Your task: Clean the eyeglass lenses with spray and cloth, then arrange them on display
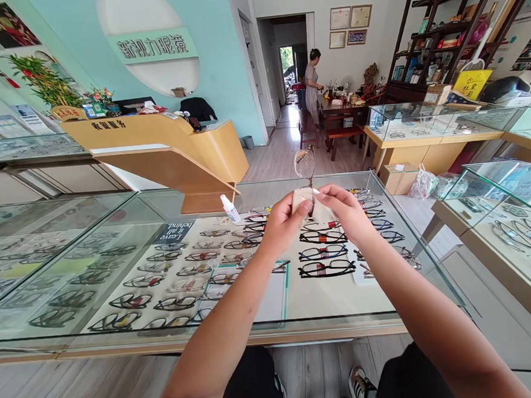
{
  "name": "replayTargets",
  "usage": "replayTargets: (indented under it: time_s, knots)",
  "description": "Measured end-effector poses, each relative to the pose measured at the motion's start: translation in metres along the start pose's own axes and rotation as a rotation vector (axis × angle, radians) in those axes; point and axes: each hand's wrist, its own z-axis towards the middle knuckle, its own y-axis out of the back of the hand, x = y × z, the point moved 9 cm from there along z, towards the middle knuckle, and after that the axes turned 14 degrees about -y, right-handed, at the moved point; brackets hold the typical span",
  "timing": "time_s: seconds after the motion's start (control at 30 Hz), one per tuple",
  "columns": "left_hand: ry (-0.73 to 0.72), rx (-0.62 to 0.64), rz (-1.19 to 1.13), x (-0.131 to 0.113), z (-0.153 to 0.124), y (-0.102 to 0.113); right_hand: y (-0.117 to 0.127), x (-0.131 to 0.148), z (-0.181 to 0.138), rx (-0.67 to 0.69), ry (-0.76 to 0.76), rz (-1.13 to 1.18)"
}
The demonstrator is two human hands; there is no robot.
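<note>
A pair of eyeglasses [305, 163] is held on end above the glass counter, one lens pointing up. A pale cloth [302, 195] wraps around its lower part. My left hand [287, 217] is closed on the cloth and the glasses, thumb pressed in front. From the other side, my right hand [342, 209] pinches the cloth against the glasses with thumb and fingers. The lower lens is mostly hidden by cloth and fingers. Beyond my left hand, a small white bottle [230, 208] stands tilted in view on the counter.
The glass display counter [369, 320] holds rows of spectacle frames [326, 252]. Another display case [513, 230] stands at the right. Past the counter are a wooden reception desk [152, 134], a dark wooden table [338, 106] and a standing person [312, 89].
</note>
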Motion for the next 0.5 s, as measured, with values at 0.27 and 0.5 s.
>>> replayTargets:
  time_s: [0.27, 0.5]
  knots:
    - [-0.008, 0.025, 0.056, -0.001, 0.003, 0.001, 0.009, 0.013, -0.005, -0.167, 0.203, -0.209]
    - [0.035, 0.085, -0.032, 0.008, 0.0, -0.009, 0.013, -0.003, 0.005, -0.093, -0.003, 0.025]
